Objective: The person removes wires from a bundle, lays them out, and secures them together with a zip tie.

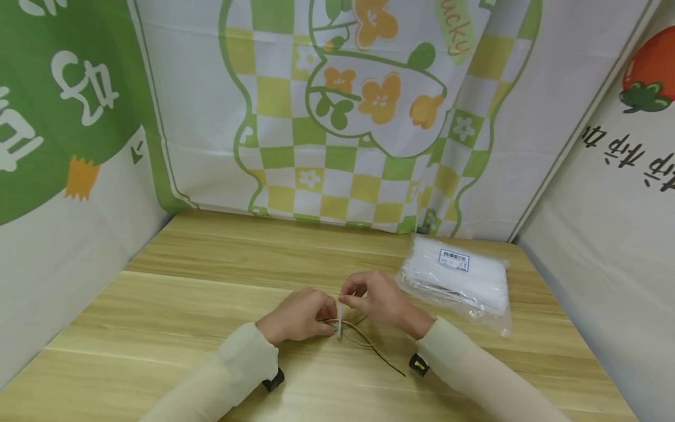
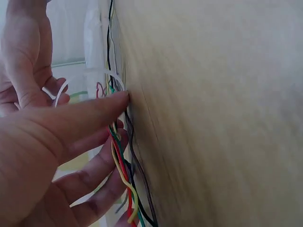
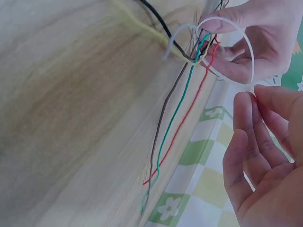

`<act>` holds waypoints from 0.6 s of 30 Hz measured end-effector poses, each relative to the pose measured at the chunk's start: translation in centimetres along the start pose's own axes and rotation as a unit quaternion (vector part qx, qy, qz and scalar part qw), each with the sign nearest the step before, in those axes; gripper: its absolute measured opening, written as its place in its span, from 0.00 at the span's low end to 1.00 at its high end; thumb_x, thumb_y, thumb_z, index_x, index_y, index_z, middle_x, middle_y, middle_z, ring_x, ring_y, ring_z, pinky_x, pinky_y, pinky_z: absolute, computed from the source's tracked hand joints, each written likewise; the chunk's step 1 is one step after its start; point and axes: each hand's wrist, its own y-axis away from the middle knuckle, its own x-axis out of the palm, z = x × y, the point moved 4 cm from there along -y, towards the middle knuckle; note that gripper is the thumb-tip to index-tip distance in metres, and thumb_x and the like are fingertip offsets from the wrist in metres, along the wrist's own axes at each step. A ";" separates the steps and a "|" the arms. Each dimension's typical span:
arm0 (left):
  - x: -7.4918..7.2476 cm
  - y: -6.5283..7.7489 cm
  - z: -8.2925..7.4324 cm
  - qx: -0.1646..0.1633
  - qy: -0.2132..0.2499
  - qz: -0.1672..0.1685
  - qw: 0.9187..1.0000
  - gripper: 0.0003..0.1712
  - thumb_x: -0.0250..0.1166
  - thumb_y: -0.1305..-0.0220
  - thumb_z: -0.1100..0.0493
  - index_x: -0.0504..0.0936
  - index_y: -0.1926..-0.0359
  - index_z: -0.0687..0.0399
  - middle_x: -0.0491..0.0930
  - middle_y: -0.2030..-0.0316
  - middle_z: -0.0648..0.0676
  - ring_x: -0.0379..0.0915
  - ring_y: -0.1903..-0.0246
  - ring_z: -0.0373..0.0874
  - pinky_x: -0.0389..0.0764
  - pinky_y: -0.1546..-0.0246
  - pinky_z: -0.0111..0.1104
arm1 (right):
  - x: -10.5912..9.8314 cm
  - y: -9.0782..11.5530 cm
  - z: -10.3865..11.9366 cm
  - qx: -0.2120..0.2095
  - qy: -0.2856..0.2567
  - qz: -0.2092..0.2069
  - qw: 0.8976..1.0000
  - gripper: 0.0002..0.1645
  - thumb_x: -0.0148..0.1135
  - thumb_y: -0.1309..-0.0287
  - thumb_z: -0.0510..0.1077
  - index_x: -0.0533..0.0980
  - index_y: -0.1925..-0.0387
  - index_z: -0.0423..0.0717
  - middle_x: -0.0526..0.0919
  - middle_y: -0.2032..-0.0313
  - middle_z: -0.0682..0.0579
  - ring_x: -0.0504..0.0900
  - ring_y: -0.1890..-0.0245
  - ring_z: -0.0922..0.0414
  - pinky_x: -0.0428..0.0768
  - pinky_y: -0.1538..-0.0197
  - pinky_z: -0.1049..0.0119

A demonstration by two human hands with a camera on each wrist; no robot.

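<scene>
A loose bundle of thin coloured wires (image 1: 375,347) lies low over the wooden table; black, red, green, yellow and brown strands show in the left wrist view. My left hand (image 1: 300,316) pinches the bundle, its thumb over the wires and its fingers beneath. Around the wires runs a white cable tie (image 3: 252,61), bent into a wide, loose loop. Between thumb and forefinger, my right hand (image 1: 382,298) pinches the loop's far side. The tie's other end sticks out beside my left thumb (image 3: 218,24). Whether the tie's tip passes through its head cannot be made out.
A clear plastic bag (image 1: 456,275) of white strips with a barcode label lies behind and right of my right hand. The wooden table (image 1: 200,299) ends at a patterned curtain (image 1: 343,176) at the back, with printed cloth on both sides.
</scene>
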 end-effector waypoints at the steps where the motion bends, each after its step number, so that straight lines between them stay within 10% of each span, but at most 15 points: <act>1: 0.0 0.0 0.1 0.001 -0.001 0.000 1.000 0.08 0.80 0.41 0.58 0.88 0.64 0.50 0.88 0.66 0.46 0.79 0.64 0.40 0.79 0.62 0.36 | 0.0 0.0 0.0 0.000 0.002 -0.003 1.000 0.04 0.72 0.33 0.45 0.86 0.67 0.56 0.88 0.70 0.62 0.82 0.69 0.68 0.79 0.65 0.72; 18: 0.3 0.4 0.1 -0.009 -0.090 0.020 0.996 0.05 0.67 0.34 0.70 0.84 0.60 0.58 0.87 0.63 0.52 0.81 0.64 0.44 0.82 0.61 0.37 | -0.1 -0.2 0.1 0.018 0.023 -0.017 0.999 0.04 0.71 0.32 0.46 0.87 0.66 0.57 0.90 0.67 0.61 0.83 0.67 0.68 0.80 0.63 0.70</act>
